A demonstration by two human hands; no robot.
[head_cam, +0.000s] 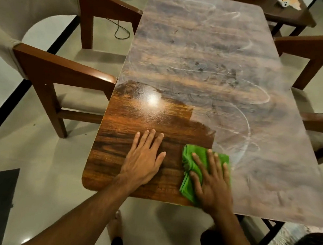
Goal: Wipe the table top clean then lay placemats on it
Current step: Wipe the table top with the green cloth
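Here the right hand (212, 186) lies flat, fingers spread wide, pressing a bunched green cloth (187, 174) onto the table top (195, 51) close to the near edge; nothing is pinched, the cloth is simply pinned under the palm. Just to the left of it, the left hand (143, 161) rests open and flat on bare wood, holding nothing, and seems only to steady the body.

Left of the cloth and a little beyond it, the wood is dark and glossy, with a bright lamp glare on it. Right of the cloth, and everywhere farther out, the surface is hazy grey with pale looping streaks across it, so by my reading only the near left corner is done and most of the wiping remains.

To do this step well, I would keep the palm flat and the pressure even, and run overlapping passes out from the clean patch into the haze, so no grey strip is left between strokes. Refolding the cloth to a fresh face should help once it loads up. The far end will need a reach or a step round the chairs (48, 61) on either side.

No placemats are in view.
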